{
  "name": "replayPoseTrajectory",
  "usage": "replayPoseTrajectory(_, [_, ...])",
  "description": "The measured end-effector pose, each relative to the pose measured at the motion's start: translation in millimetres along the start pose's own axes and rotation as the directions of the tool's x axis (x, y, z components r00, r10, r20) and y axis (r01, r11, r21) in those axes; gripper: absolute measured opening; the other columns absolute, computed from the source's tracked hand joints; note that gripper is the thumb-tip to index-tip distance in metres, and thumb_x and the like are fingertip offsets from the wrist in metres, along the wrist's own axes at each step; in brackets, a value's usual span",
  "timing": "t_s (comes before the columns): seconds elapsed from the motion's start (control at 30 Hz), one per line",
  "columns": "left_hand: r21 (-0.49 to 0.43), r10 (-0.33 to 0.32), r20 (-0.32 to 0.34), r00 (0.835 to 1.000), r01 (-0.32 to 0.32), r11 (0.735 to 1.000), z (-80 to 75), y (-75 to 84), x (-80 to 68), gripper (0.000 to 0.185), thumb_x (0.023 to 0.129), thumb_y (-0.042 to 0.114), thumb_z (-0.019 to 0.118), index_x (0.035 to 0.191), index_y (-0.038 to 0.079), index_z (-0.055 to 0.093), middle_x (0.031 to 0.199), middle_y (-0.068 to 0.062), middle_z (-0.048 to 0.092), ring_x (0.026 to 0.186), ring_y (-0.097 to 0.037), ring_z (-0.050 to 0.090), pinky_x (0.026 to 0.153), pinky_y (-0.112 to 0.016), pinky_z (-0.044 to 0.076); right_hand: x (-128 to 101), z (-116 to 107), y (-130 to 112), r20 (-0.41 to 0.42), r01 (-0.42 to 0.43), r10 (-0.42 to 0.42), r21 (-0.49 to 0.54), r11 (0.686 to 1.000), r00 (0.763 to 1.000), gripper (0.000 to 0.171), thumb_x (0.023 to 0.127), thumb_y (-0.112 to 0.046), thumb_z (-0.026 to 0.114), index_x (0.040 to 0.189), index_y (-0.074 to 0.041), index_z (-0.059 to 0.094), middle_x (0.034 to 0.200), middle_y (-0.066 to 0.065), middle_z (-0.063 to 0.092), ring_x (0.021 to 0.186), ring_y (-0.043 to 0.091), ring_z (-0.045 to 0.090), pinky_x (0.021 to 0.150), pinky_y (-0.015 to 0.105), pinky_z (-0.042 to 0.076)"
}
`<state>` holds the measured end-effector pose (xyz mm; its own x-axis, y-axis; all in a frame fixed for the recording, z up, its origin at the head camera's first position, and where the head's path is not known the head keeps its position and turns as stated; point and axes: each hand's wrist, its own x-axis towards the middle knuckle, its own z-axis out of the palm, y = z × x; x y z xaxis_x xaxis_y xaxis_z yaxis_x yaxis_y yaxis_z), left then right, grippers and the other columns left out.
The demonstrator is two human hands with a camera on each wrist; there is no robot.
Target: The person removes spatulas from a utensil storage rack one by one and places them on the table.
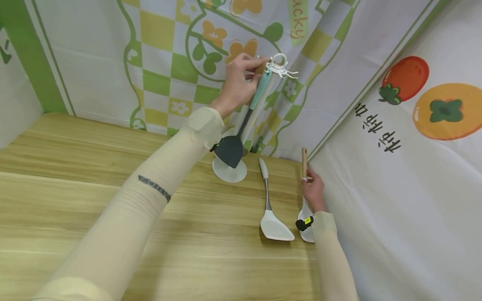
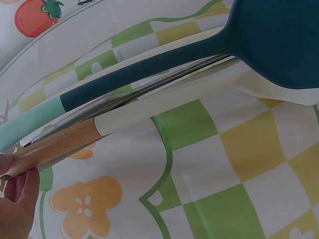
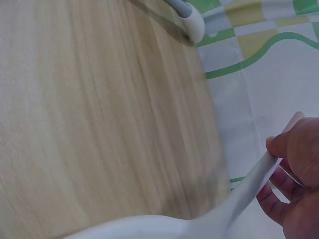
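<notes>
My left hand (image 1: pixel 241 81) is at the top of a white utensil rack (image 1: pixel 278 65) and pinches the wooden handle end of a white kitchen utensil (image 2: pixel 149 109). That utensil's head is partly hidden behind a dark spatula (image 1: pixel 230 148) with a mint handle, which hangs from the rack. Metal shafts (image 2: pixel 164 79) show between the two in the left wrist view. Low at the right, my right hand (image 1: pixel 314 190) grips a second wooden-handled white utensil (image 3: pixel 249 186) around its shaft, below the wooden part. Its broad white head (image 1: pixel 306 215) points toward me, partly covered by the wrist camera.
A white turner (image 1: pixel 276 225) with a metal shaft lies on the wooden table (image 1: pixel 203 251), left of my right hand. The rack's round base (image 1: pixel 229 169) stands near the back edge. Patterned cloth (image 1: pixel 158 83) hangs behind, and white cloth (image 1: pixel 414 209) lines the right side.
</notes>
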<state>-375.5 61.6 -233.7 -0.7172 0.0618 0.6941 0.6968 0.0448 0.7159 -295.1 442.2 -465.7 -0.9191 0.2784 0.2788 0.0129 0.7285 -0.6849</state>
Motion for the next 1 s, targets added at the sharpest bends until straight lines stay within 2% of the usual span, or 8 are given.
replayPoseTrajectory(0.1, [0.001,-0.008,0.005,1.000,0.008,1.000,0.0,0.0,0.1,0.042,0.094,-0.013,0.057,0.130,0.006,0.069,0.114,-0.017,0.058,0.102,-0.023,0.063,0.088,-0.014,0.056,1.2,3.9,3.8,0.007,0.006,-0.005,-0.010,1.000,1.000,0.049,0.095,0.004,0.059,0.143,0.007,0.053,0.128,0.028,0.061,0.105,0.041,0.063,0.076,0.026,0.052])
replayPoseTrajectory(0.2, [-0.001,-0.012,0.009,1.000,0.012,1.000,0.0,0.2,0.0,0.042,0.095,-0.013,0.057,0.130,0.007,0.069,0.114,-0.017,0.058,0.103,-0.023,0.063,0.089,-0.014,0.056,1.7,6.5,6.5,0.020,0.015,-0.015,-0.019,1.000,1.000,0.049,0.094,0.005,0.058,0.142,0.010,0.052,0.127,0.030,0.060,0.104,0.044,0.064,0.077,0.029,0.055])
replayPoseTrajectory(0.43, [-0.005,-0.003,0.014,1.000,0.003,1.000,-0.3,0.1,-0.4,0.041,0.096,-0.011,0.057,0.130,0.007,0.069,0.112,-0.017,0.058,0.103,-0.024,0.064,0.089,-0.015,0.056,2.3,9.4,9.8,0.071,-0.023,0.027,-0.052,0.998,0.997,0.048,0.095,0.004,0.059,0.141,0.013,0.051,0.130,0.033,0.060,0.105,0.045,0.065,0.073,0.023,0.054])
replayPoseTrajectory(0.73, [-0.005,-0.001,0.017,1.000,0.001,1.000,-1.5,-0.6,-1.1,0.040,0.096,-0.010,0.057,0.131,0.006,0.068,0.113,-0.017,0.058,0.103,-0.024,0.063,0.089,-0.016,0.057,-0.6,10.6,11.2,0.145,-0.080,0.087,-0.053,0.995,0.986,0.043,0.098,0.001,0.056,0.139,0.015,0.051,0.131,0.035,0.058,0.108,0.043,0.064,0.073,0.025,0.056])
replayPoseTrajectory(1.0, [-0.015,0.009,0.013,1.000,-0.009,1.000,-2.2,-2.1,-1.0,0.040,0.096,-0.010,0.058,0.130,0.006,0.069,0.112,-0.017,0.058,0.103,-0.025,0.064,0.089,-0.015,0.057,-4.2,12.9,14.0,0.163,-0.081,0.100,-0.118,0.990,0.982,0.042,0.095,0.002,0.060,0.134,0.017,0.055,0.131,0.036,0.058,0.111,0.045,0.064,0.084,0.033,0.057])
